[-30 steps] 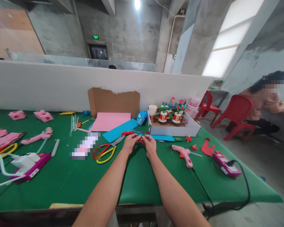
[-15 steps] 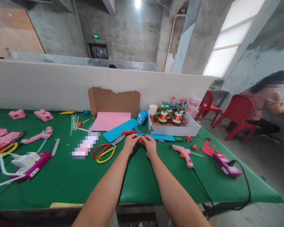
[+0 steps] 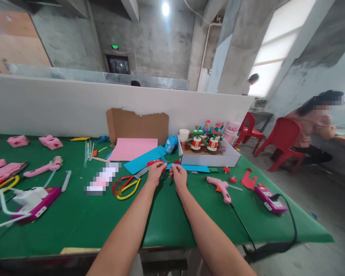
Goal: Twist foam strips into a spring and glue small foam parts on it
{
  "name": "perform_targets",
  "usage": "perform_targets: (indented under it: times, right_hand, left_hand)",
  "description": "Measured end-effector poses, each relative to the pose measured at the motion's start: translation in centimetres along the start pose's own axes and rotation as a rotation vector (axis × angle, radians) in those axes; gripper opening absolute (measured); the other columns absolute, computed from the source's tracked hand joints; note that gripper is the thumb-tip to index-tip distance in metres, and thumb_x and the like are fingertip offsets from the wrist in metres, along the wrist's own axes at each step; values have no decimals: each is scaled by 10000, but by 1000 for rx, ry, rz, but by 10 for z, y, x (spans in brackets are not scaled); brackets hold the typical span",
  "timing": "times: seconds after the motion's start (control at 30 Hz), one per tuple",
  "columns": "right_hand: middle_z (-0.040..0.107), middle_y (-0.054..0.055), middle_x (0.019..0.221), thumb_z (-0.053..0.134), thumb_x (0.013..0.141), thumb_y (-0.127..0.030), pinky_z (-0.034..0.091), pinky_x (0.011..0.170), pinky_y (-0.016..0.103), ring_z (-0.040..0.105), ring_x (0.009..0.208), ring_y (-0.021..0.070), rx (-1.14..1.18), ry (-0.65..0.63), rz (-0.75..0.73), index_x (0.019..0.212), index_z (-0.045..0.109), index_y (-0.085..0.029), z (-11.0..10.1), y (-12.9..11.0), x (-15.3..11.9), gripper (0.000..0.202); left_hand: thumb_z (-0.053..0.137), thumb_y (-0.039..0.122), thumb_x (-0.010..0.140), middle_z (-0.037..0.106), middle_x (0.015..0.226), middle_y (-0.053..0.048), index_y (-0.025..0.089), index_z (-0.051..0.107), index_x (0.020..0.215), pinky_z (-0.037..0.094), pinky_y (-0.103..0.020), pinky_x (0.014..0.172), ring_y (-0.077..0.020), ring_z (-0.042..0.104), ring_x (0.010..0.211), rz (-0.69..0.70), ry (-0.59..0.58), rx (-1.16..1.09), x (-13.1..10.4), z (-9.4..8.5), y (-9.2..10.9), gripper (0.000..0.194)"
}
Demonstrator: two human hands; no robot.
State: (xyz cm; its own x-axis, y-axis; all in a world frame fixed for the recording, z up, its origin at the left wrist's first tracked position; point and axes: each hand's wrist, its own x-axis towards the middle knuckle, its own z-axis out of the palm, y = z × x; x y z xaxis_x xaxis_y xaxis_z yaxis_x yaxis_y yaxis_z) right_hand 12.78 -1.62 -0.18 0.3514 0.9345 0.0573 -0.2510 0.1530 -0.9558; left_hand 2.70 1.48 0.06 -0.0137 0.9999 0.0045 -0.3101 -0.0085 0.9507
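Note:
My left hand (image 3: 156, 172) is closed in a pinch on a narrow blue paper strip (image 3: 163, 157), whose end sticks up past the fingertips. Just to its right, a small gap away, my right hand (image 3: 179, 177) is also pinched; whatever lies between its fingers is too small to make out. Both hands hover over the green tabletop (image 3: 169, 222). Behind them lie blue paper sheets (image 3: 143, 160). Red-handled scissors (image 3: 143, 171) rest beside my left hand, and yellow-handled scissors (image 3: 129, 190) lie further left.
A white box (image 3: 209, 159) holds cup figures. To the right are a pink glue gun (image 3: 220, 186), red paper scraps (image 3: 248, 179) and a purple power strip (image 3: 270, 200). Pink paper (image 3: 133, 149) lies behind. Another glue gun (image 3: 44, 167) is at left. A person sits at far right.
My hands have drawn slightly apart. The green strip that crossed the blue one at my fingertips no longer shows clearly. The view has shifted a little; another person appears at the back right.

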Motion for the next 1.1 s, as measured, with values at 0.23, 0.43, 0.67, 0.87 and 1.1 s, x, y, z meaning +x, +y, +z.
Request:
perform_targets:
  times: [0.23,0.43,0.67,0.87,1.1]
  right_hand:
    - [610,-27,529,719,610,-420,487,441,245,525,430,104,36,-56,84,633,614,-185,9,-8,-7,259]
    - [663,-5,678,777,537,-324,522,541,248,598,557,116,161,-75,89,758,632,-181,-1,6,-30,301]
    - [648,-26,627,748,560,-332,521,591,252,606,574,121,43,-88,-7,727,624,-179,-5,9,-38,258]
    - [680,4,604,736,597,-411,514,578,271,638,584,163,-171,-93,-90,704,641,-174,-11,7,-34,276]
    - [706,25,626,703,621,-410,531,602,302,654,586,184,-145,-31,-78,699,669,-174,-16,18,-26,251]
  left_hand:
    - [847,398,463,605,588,-11,147,598,598,402,-233,524,-107,533,537,-44,-22,-16,-5,-1,22,379]
    - [834,359,526,614,586,-15,136,597,651,435,-236,507,-103,551,502,-185,-38,-97,-35,-8,4,349]
    - [847,359,482,607,559,-5,124,616,633,440,-225,524,-91,548,495,-136,-82,-105,-44,-12,-9,363]
    - [833,363,501,602,547,1,124,621,621,453,-239,557,-89,540,495,-102,-105,-78,-41,-12,-12,342]
    - [850,364,465,631,565,-13,122,635,639,483,-266,578,-117,587,504,-94,-109,-76,-42,-10,-14,368]
